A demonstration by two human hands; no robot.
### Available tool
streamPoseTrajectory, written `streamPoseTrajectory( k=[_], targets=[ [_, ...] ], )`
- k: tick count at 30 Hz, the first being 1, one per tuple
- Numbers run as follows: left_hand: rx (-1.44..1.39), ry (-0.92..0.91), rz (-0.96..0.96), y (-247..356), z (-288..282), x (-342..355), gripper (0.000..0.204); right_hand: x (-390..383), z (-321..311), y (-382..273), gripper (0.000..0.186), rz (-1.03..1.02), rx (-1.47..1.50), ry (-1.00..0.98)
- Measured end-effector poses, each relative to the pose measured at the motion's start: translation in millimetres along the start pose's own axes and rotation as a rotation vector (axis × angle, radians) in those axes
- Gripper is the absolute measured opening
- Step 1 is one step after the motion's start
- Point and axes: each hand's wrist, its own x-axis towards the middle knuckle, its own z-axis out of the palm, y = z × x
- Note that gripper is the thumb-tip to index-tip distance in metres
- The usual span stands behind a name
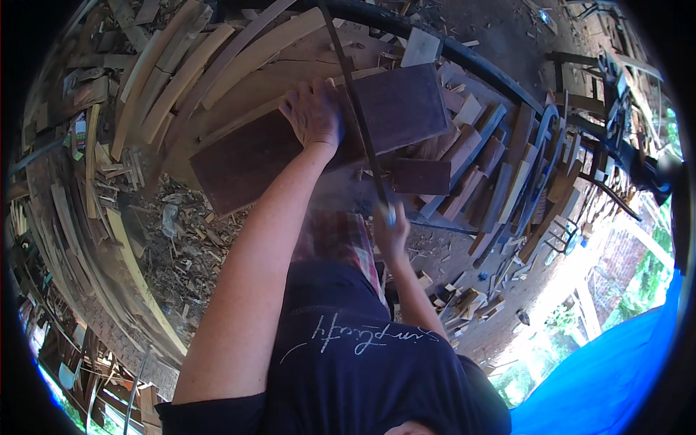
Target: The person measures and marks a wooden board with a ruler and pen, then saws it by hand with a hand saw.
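Note:
My left hand (315, 116) bears down on a long dark brown wooden board (243, 167), its fingers bent over the far edge. The board slants across, low at the left and higher at the right. My right hand (392, 230), blurred by motion, is closed round the near end of a long, narrow saw (358, 105). Just right of my left hand, the blade crosses the board and runs on past its far side. Whether its teeth have bitten into the wood cannot be made out. A small dark brown block (421, 177) lies nearer me, right of the blade.
Curved wooden pieces (185, 87) lie at the far left. Stacked offcuts (500, 170) crowd the right, beside a dark metal bar (493, 69). Wood scraps (192, 254) litter the ground. A blue sheet (609, 362) hangs at the lower right.

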Motion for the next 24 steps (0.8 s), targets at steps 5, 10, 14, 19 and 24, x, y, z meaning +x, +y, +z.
streamPoseTrajectory(
  k=[5,10,14,19,24],
  targets=[
    [-0.048,0.004,-0.009,-5.5,2.0,-2.0,0.029,36.8,14.9,-37.8,0.017,-0.112,0.065,0.022],
    [-0.025,-0.018,-0.018,-0.9,-0.3,1.1,0.027,-61.4,-18.9,37.3,0.018,-0.045,-0.075,0.085],
    [-0.032,0.005,0.036,-1.9,-2.1,-1.6,0.025,31.9,8.4,-35.6,0.019,-0.006,0.036,-0.019],
    [-0.039,0.029,0.018,-4.1,1.6,-3.2,0.025,2.4,5.6,-13.3,0.020,-0.007,0.061,0.023],
    [-0.017,-0.040,-0.025,-0.7,-3.4,-1.2,0.027,-51.0,-21.8,29.3,0.021,0.029,-0.028,0.025]
  ],
)
